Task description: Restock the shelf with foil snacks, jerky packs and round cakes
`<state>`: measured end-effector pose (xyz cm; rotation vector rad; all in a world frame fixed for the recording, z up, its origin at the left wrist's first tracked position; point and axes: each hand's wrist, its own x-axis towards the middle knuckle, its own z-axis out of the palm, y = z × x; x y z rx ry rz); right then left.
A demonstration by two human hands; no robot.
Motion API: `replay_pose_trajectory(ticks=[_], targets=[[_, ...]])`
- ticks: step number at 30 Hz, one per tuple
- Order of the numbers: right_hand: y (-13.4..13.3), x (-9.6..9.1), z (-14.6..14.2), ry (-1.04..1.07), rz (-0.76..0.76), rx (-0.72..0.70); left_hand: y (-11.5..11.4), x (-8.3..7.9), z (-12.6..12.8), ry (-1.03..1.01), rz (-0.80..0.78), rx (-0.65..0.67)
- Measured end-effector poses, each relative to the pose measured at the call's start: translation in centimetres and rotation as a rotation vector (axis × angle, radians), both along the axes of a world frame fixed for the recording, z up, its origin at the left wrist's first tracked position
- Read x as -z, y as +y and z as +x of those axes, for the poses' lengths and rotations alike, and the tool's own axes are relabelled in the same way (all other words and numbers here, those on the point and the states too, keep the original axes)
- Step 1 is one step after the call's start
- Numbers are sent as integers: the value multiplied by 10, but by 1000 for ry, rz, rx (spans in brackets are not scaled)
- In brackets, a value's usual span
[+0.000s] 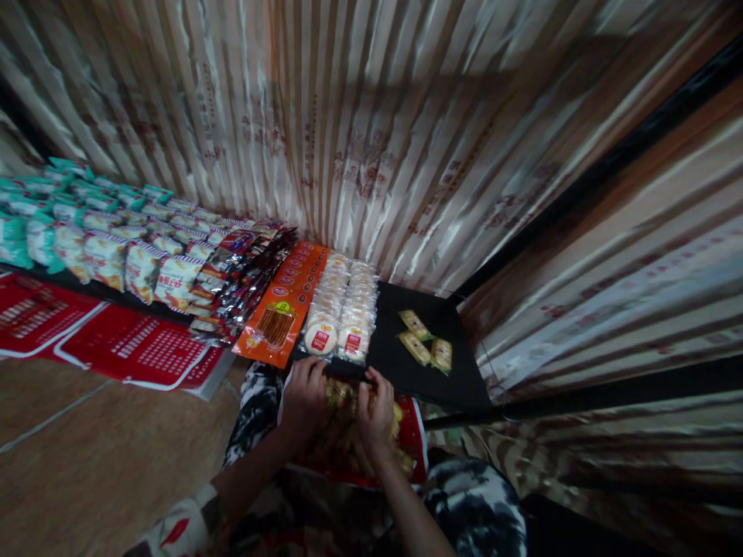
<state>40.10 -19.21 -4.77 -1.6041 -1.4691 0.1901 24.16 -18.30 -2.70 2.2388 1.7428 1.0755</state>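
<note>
A red bag [419,433], its top wide, sits between my legs below the shelf edge. Inside lie many small yellow-wrapped snacks [340,394], blurred and dim. My left hand [306,396] is closed at the bag's far left rim, fingers bent over it. My right hand [376,410] reaches over the snacks toward the far rim, thumb and fingers bent together; what is between them, if anything, I cannot make out. Just beyond my fingers stand two rows of round white packaged crackers [342,309]. To their right, three yellow-wrapped snacks [426,340] lie on the black shelf [400,379].
Left of the crackers are an orange snack packet [284,305], dark red packets [247,271], white snack bags [174,278] and green bags [40,232]. Red printed sheets [139,344] hang below the shelf. Black rack bars [580,178] slant at right before a striped curtain [377,116].
</note>
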Motion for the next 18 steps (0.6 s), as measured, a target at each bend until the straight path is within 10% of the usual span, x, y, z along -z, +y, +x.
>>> replay_pose_trajectory(ticks=[11, 18], targets=[[-51, 57, -32, -57, -514, -399, -42, 87, -21, 432, -360, 147], [-46, 59, -35, 106, -562, -354, -40, 98, -23, 424, -342, 144]])
